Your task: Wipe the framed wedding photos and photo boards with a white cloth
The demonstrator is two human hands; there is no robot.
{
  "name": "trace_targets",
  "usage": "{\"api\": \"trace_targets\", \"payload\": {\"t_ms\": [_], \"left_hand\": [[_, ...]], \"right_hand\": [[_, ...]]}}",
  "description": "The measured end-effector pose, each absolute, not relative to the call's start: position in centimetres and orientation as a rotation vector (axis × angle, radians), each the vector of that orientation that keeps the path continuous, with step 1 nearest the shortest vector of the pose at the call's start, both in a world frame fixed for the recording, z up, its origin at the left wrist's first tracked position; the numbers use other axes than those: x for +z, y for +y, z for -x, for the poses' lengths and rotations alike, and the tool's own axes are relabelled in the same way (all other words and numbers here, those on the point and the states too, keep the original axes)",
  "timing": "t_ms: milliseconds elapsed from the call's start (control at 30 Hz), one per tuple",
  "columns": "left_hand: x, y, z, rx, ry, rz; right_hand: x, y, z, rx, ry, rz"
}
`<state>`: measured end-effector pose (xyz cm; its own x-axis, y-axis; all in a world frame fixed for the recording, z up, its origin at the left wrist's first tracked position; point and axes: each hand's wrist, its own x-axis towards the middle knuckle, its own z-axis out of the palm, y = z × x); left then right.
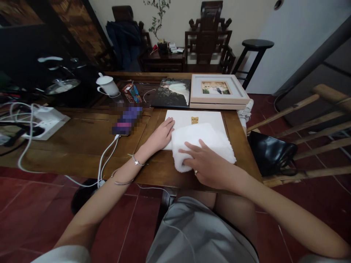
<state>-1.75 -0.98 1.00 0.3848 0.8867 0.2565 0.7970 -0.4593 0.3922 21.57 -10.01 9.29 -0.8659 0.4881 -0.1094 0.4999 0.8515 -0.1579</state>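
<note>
**Two bare hands on a white cloth and a pale panel at the right end of a wooden bench**

The left hand [163,132] lies flat, fingers together and straight, its fingertips on the left edge of a white panel [181,118]. The right hand [201,160] rests on a folded white cloth [205,135], fingers spread and slightly bent; a ring shows on one finger.

The cloth is directly under the right hand, to the right of the left hand. Its long side runs roughly left to right, covering the panel's near right part and overhanging its near edge onto the bench [156,170]. The right hand is the nearer one to it; the left hand sits just beside its left edge.

The cloth is thick and fluffy, with rounded folds. The panel is smooth, flat and straight-edged, and a small gold-coloured plate [195,119] sits on its far half. The bench is brown, glossy wood.

Just beyond the panel lie a dark photo print [171,98] and, to its right, a picture in a boxy pale frame [238,95]. Farther left are a small printed carton [132,94], a glossy white lidded cup [108,87] and a blurred-out phone-like object [126,122] with a white cable. A slatted wooden chair [320,95] stands to the right.
</note>
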Motion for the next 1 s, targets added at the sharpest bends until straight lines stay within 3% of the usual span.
{"api": "trace_targets", "payload": {"t_ms": [167, 533, 767, 1000], "left_hand": [[1.0, -0.9, 1.7, 0.63, 1.507, -2.451], [1.0, -0.9, 1.6, 0.72, 1.499, -2.398], [1.9, -1.1, 1.1, 1.139, 1.506, -2.153], [1.8, -1.3, 0.9, 1.164, 1.495, -2.203]], "right_hand": [[9.9, -8.0, -21.2, -0.371, 2.944, -0.964], [7.4, -0.4, -18.9, -0.094, 2.938, -1.275], [7.3, -0.4, -18.3, -0.125, 3.08, -0.978], [8.5, -3.8, -19.4, -0.379, 3.11, -0.594]]}}
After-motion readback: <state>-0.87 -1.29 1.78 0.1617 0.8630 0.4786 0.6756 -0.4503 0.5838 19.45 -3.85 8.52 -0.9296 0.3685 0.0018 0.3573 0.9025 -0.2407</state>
